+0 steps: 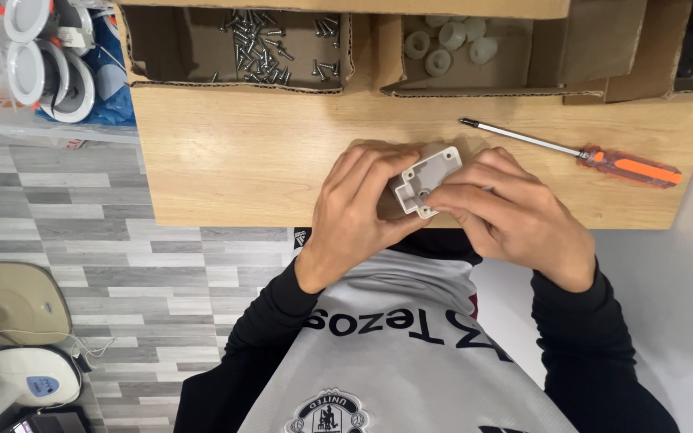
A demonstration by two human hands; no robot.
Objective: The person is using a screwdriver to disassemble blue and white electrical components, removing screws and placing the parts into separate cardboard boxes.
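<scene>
Material: pale grey moulded plastic housing (425,181), box-shaped, open face up, small screw lugs at its corners; held over the near edge of the wooden surface (242,160)

Head view, left hand: left hand (360,215) closed round the housing's left and near side; fingers curled over the top edge, thumb underneath out of sight; grip looks firm

Head view, right hand: right hand (515,212) closed on the housing's right side; fingertips (443,195) pinched together at the near corner lug; whether a screw sits between them, cannot tell; too small and covered

Position of part: housing lies between the two hands, touching both; lifted or resting on the surface, cannot tell; it sits just in front of the person's chest

Step, judged: seating or aligning something at the corner lug by fingers; to do it well, keep the left hand as the steady clamp, let only the right fingertips work, hold the lug tilted toward the eye so the hole stays in sight

Tool: screwdriver (579,152), orange handle, long steel shaft, lying on the surface to the right; well apart from the right hand; untouched

Stock: cardboard box of screws (270,44) at the far edge, left of centre; cardboard box of white plastic caps (451,40) beside it to the right; both well apart from the hands

Surroundings: round white fittings (46,56) in a clear bin beyond the surface's left corner; grey plank floor (82,192) below
</scene>
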